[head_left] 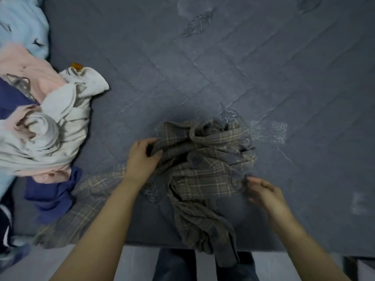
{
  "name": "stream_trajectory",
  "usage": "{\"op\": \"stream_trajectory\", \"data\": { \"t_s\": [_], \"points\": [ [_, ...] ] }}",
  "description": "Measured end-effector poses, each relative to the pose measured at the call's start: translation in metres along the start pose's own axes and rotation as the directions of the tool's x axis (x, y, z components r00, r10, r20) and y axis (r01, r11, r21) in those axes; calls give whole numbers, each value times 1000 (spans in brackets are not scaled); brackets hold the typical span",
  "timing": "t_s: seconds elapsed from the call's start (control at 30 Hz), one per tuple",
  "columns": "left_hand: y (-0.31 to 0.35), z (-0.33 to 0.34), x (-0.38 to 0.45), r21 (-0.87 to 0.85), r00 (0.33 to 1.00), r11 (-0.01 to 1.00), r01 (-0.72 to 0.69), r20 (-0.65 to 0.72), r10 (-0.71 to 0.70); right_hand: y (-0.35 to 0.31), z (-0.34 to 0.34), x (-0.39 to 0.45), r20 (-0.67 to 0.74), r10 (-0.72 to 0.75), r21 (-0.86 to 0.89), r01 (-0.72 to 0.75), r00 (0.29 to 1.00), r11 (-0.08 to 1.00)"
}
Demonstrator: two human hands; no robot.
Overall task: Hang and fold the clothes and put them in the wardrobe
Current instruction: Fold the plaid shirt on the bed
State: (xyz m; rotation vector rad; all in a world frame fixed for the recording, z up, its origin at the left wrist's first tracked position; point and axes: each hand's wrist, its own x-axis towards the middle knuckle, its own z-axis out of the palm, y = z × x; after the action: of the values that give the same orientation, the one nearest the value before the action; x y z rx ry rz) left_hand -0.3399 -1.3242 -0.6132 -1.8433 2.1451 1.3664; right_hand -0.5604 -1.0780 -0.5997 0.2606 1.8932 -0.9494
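Plaid cloth, one crumpled shirt (203, 159), lies bunched near the front edge of the grey quilted bed (263, 67), one long part of it trailing over that edge toward the floor and another stretch lying flat to the shirt's left. The left hand (142, 159) pinches the shirt's left edge, thumb and fingers curled into the fabric. The right hand (263, 191) is at the shirt's right edge with fingers curled toward the cloth; motion blur hides whether it has a grip or only touches, so I cannot tell. To do this step well, I judge both hands should find matching points, such as shoulder seams or collar, lift and shake the garment free of its tangle, then lay it flat before any fold or hanger. Pulling on a twisted sleeve alone would probably tighten the knot. Counted: two hands, one plaid shirt in hand, and one pile of clothes (40, 122) well to the shirt's left, showing cream, pink, navy and pale blue pieces whose exact number is unclear.
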Motion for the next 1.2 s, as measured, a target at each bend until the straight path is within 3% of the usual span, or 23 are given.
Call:
{"op": "stream_trajectory", "data": {
  "t_s": [0.1,0.13,0.23,0.37,0.43,0.57,0.73,0.87,1.0,1.2],
  "points": [
    [29,20,35,188,991,974,-127,56,119,-19,8,27,-91,5,123,7,996,992],
    [38,27,45,169,989,976,-140,71,130,-27,14,38,-63,42,162,-32,997,986],
    [53,43,70,-107,982,994,-34,183,53,-47,37,65,139,117,262,-150,983,953],
    [38,44,75,131,924,981,-145,374,86,-52,49,80,119,119,301,-150,986,942],
    [29,45,66,130,863,968,-217,489,128,-53,41,73,234,99,307,-170,967,936],
    [27,43,38,182,868,966,-183,491,72,-51,7,42,494,32,368,-242,869,898],
    [62,56,5,-59,861,997,-52,504,75,-33,-42,20,465,-98,576,-217,880,788],
    [98,54,-16,-391,843,905,167,532,75,-22,-84,11,369,-159,682,-150,916,716],
    [141,34,-33,-309,841,944,116,537,72,-33,-112,-9,372,-131,651,-158,919,742],
    [260,-28,-83,-598,875,800,54,414,251,-116,-163,-90,281,-338,706,45,898,707]
  ]
}}
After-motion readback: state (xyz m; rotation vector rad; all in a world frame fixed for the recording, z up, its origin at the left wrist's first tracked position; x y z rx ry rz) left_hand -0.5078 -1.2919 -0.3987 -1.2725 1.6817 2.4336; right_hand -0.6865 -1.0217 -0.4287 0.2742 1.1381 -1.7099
